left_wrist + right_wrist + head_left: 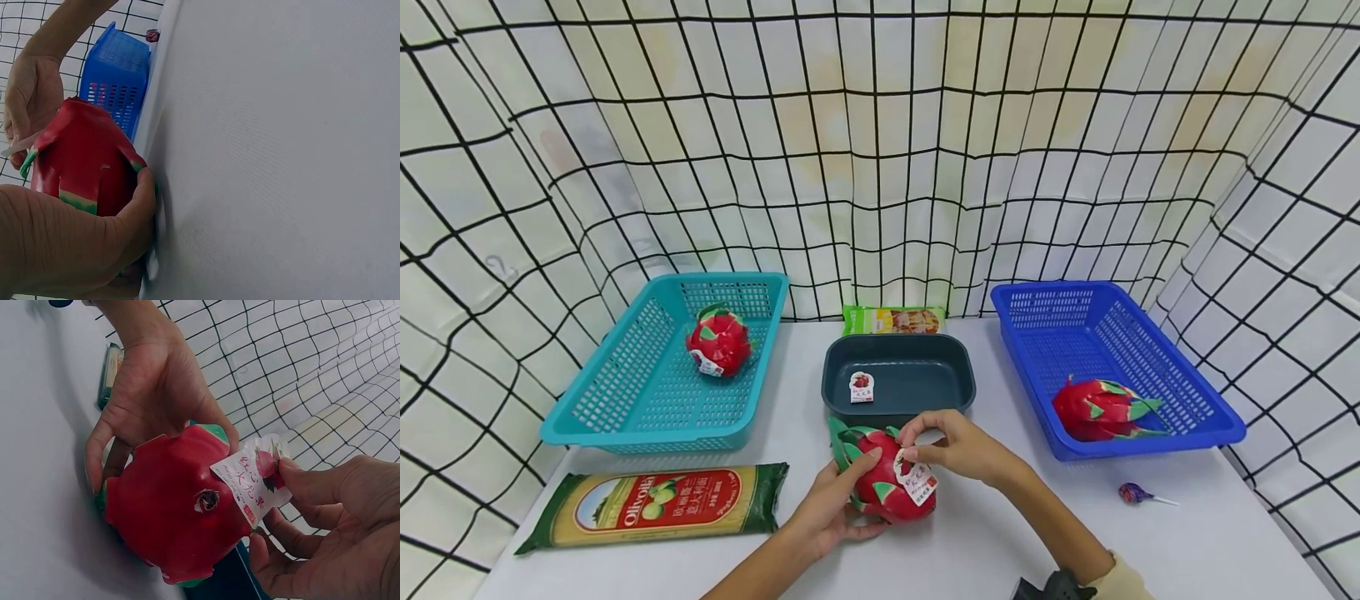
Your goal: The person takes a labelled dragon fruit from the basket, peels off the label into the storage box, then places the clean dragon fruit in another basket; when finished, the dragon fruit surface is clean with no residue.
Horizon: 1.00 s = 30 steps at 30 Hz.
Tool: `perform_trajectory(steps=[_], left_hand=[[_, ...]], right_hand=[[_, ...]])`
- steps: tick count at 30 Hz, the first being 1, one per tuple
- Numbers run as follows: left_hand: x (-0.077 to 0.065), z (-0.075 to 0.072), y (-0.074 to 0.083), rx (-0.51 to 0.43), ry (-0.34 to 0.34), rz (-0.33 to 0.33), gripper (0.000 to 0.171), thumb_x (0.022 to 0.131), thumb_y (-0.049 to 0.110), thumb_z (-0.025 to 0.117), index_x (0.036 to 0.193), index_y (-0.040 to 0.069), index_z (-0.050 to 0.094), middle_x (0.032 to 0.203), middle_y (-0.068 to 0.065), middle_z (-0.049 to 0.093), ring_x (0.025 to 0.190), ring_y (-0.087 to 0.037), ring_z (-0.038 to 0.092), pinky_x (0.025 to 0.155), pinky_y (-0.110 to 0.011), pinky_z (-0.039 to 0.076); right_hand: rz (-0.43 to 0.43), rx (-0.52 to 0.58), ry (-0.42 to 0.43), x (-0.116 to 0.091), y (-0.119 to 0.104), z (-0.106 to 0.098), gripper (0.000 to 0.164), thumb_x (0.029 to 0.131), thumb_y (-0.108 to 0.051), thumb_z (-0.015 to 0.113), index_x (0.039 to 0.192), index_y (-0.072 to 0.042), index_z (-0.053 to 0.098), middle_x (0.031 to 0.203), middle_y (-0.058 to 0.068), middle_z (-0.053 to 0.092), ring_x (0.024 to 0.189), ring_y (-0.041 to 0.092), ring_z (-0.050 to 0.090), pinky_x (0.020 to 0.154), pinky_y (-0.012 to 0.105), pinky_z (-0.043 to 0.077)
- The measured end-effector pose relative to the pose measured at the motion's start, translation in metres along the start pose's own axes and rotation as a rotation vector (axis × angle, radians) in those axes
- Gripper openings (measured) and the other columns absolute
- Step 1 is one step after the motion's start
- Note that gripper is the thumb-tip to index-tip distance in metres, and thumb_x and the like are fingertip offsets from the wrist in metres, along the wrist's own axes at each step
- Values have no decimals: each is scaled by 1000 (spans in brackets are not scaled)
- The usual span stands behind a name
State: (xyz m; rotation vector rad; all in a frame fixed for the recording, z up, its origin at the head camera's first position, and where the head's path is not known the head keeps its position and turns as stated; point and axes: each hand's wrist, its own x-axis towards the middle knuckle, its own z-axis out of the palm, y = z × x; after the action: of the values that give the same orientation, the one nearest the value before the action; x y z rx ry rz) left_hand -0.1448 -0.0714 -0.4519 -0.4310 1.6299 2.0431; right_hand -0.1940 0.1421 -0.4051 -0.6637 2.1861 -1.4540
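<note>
In the head view, my left hand (827, 511) grips a red dragon fruit (895, 502) with green-tipped scales, at the front middle of the table. My right hand (961, 447) pinches the top of a white sticker (917, 482) printed with a dragon fruit picture. The right wrist view shows the sticker's (245, 487) lower edge against the fruit (175, 506), while its upper part stands away between thumb and finger. Right behind the fruit is a dark teal tray (917, 387) with another such sticker (861, 387) at its left. The left hand's far fingers are partly hidden.
A turquoise basket (602, 433) at left holds a labelled dragon fruit (721, 340); a blue basket (1150, 446) at right holds another (1097, 408). Spaghetti (655, 504) lies front left, a lollipop (1135, 493) front right. A green food packet (895, 320) lies behind the tray. Netting (917, 158) encloses the table.
</note>
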Motion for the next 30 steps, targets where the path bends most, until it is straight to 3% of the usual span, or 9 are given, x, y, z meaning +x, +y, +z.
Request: perform_trajectory(steps=[8,14,18,22,26,30], left_hand=[[1,0,-1,6,19,1,95,83,60,67,147,6,21,147,-26,31,129,-50,35,82,-55,57],[1,1,0,18,29,6,94,84,57,68,147,6,22,146,-26,33,129,-48,35,81,-54,58],[1,2,0,13,29,-1,93,84,55,70,147,6,22,146,-26,32,130,-49,35,82,-55,57],[1,2,-2,15,26,6,92,84,53,70,147,6,23,145,-25,33,129,-48,35,81,-55,58],[0,1,-3,21,20,20,90,85,53,69,146,5,23,144,-25,34,129,-48,36,81,-55,58],[1,2,-3,29,24,23,91,84,53,69,146,5,23,144,-25,34,128,-48,38,81,-54,58]], right_hand=[[-12,46,-40,-5,-6,-10,14,96,-14,62,98,-1,63,119,14,69,120,31,60,97,39,54],[18,70,-35,-5,-10,-15,14,96,-13,60,99,1,63,117,16,69,111,25,63,93,38,56],[30,128,-19,-3,-9,-20,18,96,-17,61,100,0,63,123,18,67,116,25,63,94,38,55],[61,179,85,8,-10,-27,24,95,-18,64,108,3,63,121,16,67,110,22,64,94,39,55],[156,230,244,29,-12,-35,28,94,-16,64,114,3,63,110,11,67,99,18,63,93,38,56],[256,292,334,55,-10,-44,30,94,-16,65,119,1,64,113,9,67,106,21,60,97,41,52]])
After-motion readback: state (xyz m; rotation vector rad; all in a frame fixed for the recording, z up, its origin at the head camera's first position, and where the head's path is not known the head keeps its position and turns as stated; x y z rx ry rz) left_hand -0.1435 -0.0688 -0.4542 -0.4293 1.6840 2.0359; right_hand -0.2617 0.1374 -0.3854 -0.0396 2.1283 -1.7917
